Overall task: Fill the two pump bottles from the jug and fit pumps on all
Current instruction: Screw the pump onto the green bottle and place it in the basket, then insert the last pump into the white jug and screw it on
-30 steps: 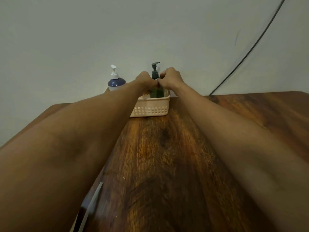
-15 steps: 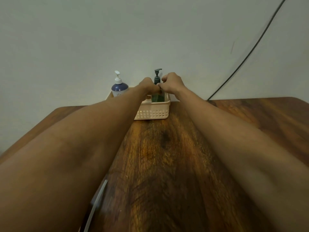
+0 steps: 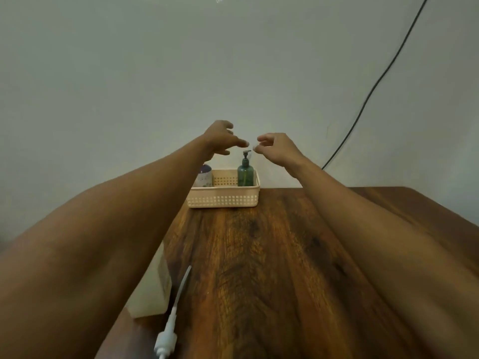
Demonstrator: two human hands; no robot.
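Both my left hand (image 3: 221, 139) and my right hand (image 3: 278, 149) hang loose, holding nothing, just above the dark green pump bottle (image 3: 245, 174) standing below them in the cream plastic basket (image 3: 223, 200), so I should pull back slowly and not tip it over.

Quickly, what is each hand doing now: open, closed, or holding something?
Left hand: open, fingers spread, holding nothing.
Right hand: open, fingers loosely curled, holding nothing.
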